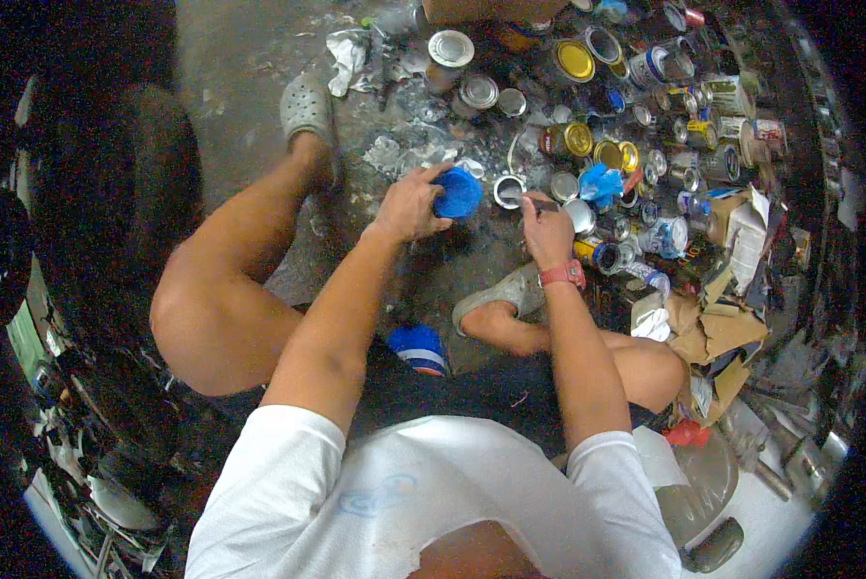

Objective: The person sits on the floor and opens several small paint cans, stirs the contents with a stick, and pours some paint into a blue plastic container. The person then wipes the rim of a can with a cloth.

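My left hand [411, 205] grips a small round cup [457, 193] by its near-left side, thumb and fingers around the rim. The inside of the cup is bright blue. Just right of it stands a small open tin [509, 191] with a pale rim and dark contents. My right hand [547, 234], with a red watch on the wrist, is closed at the tin's right edge. Its fingers are pinched together; a small pale thing seems to stick out toward the tin, too small to name.
Many paint cans [577, 139] crowd the floor to the right, some with gold lids. A crumpled blue wrapper [602, 183] lies among them. Torn cardboard [718, 328] is by my right knee. White crumpled paper [348, 58] lies near my left shoe [307, 108].
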Demonstrator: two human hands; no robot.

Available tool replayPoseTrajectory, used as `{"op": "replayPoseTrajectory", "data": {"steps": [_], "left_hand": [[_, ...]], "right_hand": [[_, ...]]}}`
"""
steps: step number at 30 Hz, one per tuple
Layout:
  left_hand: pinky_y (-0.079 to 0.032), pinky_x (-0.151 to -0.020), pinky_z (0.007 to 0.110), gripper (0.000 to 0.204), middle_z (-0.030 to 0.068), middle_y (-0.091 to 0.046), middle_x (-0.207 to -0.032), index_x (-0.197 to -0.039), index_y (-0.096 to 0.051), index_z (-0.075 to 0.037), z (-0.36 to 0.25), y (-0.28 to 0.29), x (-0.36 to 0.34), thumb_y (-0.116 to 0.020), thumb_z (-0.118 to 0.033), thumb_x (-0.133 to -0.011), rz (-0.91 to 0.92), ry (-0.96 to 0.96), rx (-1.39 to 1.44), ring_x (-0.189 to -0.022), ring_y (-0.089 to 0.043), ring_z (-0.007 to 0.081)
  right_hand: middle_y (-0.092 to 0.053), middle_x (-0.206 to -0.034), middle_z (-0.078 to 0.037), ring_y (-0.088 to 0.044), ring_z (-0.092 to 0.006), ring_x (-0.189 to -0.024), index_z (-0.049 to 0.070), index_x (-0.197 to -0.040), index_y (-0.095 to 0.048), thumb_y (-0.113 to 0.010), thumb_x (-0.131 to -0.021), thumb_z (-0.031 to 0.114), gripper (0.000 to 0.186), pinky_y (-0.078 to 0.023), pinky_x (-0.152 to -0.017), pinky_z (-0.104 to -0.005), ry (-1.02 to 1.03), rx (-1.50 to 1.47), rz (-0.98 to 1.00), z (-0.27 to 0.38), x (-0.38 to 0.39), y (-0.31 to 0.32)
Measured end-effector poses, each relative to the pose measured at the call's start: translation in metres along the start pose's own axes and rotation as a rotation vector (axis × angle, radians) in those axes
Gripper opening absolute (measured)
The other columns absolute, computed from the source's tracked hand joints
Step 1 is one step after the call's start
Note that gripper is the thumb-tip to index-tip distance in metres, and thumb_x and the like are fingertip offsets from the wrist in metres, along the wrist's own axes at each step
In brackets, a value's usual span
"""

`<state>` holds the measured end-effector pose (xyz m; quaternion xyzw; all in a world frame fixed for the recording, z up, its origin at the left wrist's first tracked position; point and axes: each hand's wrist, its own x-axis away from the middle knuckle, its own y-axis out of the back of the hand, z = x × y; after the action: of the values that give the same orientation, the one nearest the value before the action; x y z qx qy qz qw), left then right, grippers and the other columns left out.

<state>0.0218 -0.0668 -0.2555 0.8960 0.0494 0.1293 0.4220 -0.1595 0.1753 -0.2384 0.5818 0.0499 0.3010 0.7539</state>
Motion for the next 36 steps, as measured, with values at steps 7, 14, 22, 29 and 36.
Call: {"op": "replayPoseTrajectory", "data": {"steps": [7, 14, 22, 29, 36], "left_hand": [[-0.055, -0.114, 0.052, 0.056, 0.0069, -0.048, -0.17, -0.117, -0.081, -0.001, 0.001, -0.011, 0.001, -0.096, -0.036, -0.076, 0.009, 0.035, 0.028, -0.139, -0.059, 0.0376], [-0.045, -0.125, 0.054, 0.064, 0.0145, -0.046, -0.173, -0.128, -0.076, -0.001, 0.008, -0.023, 0.002, -0.096, -0.036, -0.078, 0.006, 0.04, 0.075, -0.152, -0.05, 0.0428], [-0.044, -0.126, 0.052, 0.066, 0.0164, -0.047, -0.172, -0.13, -0.079, -0.004, 0.0, -0.012, 0.003, -0.097, -0.036, -0.075, 0.039, 0.077, 0.086, -0.153, -0.05, 0.0431], [-0.044, -0.126, 0.053, 0.067, 0.0178, -0.049, -0.171, -0.13, -0.079, -0.004, 0.005, -0.02, 0.005, -0.098, -0.034, -0.073, 0.011, 0.048, 0.072, -0.153, -0.05, 0.0436], [-0.043, -0.127, 0.053, 0.069, 0.0183, -0.049, -0.17, -0.131, -0.077, -0.007, 0.001, -0.023, 0.007, -0.099, -0.034, -0.071, -0.004, 0.037, 0.056, -0.154, -0.048, 0.0449]], "right_hand": [[-0.08, -0.117, -0.024, -0.074, -0.0457, -0.107, 0.007, -0.115, -0.084, -0.062, -0.11, 0.039, 0.039, -0.058, -0.096, -0.0529, 0.042, -0.049, 0.061, 0.006, -0.009, 0.002], [-0.08, -0.119, -0.023, -0.076, -0.0443, -0.107, 0.007, -0.113, -0.085, -0.06, -0.112, 0.037, 0.039, -0.058, -0.098, -0.0524, 0.185, -0.245, -0.017, 0.005, -0.006, 0.001], [-0.081, -0.111, -0.023, -0.075, -0.0466, -0.107, 0.006, -0.115, -0.084, -0.064, -0.111, 0.032, 0.033, -0.058, -0.094, -0.0469, 0.105, 0.021, 0.018, 0.004, -0.008, 0.0], [-0.081, -0.117, -0.017, -0.075, -0.0414, -0.107, 0.008, -0.112, -0.085, -0.063, -0.11, 0.028, 0.029, -0.058, -0.097, -0.051, 0.207, -0.372, -0.065, 0.009, -0.001, 0.004], [-0.081, -0.117, -0.018, -0.075, -0.0424, -0.108, 0.008, -0.114, -0.084, -0.064, -0.11, 0.029, 0.029, -0.058, -0.095, -0.0509, 0.197, -0.124, -0.068, 0.0, -0.009, -0.001]]}}
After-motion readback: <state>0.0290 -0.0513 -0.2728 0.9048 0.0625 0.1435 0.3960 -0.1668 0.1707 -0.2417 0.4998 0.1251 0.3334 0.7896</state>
